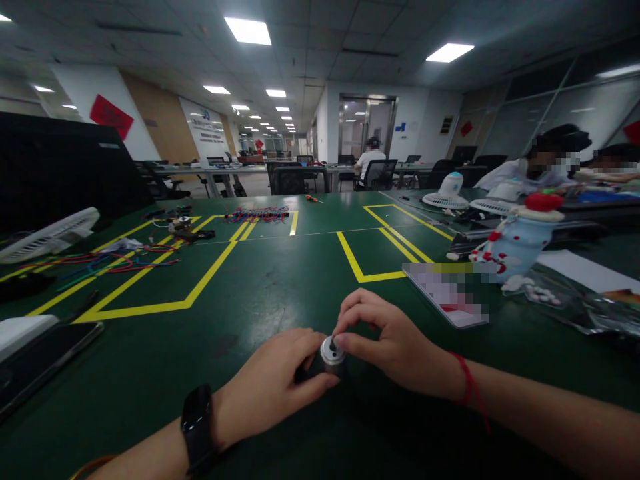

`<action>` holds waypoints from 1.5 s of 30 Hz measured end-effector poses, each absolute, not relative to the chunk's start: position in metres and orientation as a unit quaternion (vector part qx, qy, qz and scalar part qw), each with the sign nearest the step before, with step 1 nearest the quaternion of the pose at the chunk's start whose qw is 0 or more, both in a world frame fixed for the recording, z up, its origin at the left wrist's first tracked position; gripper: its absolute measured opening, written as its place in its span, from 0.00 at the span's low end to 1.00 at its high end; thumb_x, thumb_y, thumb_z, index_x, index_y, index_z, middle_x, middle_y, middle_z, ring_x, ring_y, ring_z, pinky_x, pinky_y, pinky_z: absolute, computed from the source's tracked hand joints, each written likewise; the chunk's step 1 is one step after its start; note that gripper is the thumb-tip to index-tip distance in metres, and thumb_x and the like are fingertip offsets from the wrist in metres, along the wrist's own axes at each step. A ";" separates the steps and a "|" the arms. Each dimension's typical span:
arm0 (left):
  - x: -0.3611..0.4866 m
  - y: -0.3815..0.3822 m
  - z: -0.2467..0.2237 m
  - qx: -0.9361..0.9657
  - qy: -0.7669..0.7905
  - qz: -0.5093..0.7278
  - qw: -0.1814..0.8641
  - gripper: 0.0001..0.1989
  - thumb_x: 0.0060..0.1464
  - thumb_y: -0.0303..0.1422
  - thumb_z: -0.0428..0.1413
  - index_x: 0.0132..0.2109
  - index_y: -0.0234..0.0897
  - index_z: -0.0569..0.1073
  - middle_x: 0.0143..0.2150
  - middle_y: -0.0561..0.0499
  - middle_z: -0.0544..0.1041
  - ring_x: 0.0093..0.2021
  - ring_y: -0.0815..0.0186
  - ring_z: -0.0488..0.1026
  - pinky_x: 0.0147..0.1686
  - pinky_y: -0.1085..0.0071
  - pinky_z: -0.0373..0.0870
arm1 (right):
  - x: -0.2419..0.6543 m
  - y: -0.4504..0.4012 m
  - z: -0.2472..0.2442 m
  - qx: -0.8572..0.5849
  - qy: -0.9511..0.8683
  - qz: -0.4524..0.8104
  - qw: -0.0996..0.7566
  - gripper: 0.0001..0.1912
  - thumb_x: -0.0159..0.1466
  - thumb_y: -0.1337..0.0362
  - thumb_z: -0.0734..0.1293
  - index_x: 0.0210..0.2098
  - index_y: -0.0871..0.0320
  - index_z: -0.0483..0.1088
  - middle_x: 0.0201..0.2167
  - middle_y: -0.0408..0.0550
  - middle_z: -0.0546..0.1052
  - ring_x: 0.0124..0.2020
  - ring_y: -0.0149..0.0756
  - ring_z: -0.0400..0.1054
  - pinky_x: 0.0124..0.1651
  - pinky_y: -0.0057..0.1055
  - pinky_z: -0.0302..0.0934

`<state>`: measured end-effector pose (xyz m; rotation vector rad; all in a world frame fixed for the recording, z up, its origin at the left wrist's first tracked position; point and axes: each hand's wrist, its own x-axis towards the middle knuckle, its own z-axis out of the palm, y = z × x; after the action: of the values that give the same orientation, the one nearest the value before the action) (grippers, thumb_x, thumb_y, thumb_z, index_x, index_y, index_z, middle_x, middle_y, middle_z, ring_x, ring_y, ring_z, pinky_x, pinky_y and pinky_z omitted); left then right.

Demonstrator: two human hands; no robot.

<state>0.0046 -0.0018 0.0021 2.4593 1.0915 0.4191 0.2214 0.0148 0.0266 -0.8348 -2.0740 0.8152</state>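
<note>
Near three o'clock, a clear bag (580, 308) holds pale beads (544, 294). At six o'clock, the left hand (277, 373) grasps a metal cylinder (333, 363), face up, axis roughly upright; the right hand (387, 333) touches its top, grip unclear.

Toward the desk's (280, 283) near edge, the left hand (280, 367) grips a small metal cylinder (333, 363), top up; the right hand (393, 333) pinches a dark stub (333, 346) there. 1 orange screwdriver (313, 199) lies near the far edge, loose wires (135, 267) toward the left edge, 2 white fans (444, 200) toward the far right corner.
</note>
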 end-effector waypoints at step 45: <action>0.003 -0.001 0.003 0.883 0.384 0.151 0.222 0.08 0.61 0.37 0.55 0.42 0.38 0.69 0.36 0.53 0.71 0.35 0.63 0.65 0.35 0.68 0.59 | 0.225 0.012 0.030 -0.320 -0.826 0.294 0.357 0.05 0.64 0.64 0.69 0.36 0.58 0.75 0.35 0.44 0.71 0.36 0.31 0.66 0.38 0.28 0.61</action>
<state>0.0034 -0.0015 0.0031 2.4398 1.0618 0.4166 0.2249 0.0121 0.0303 -0.8272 -2.1331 0.7592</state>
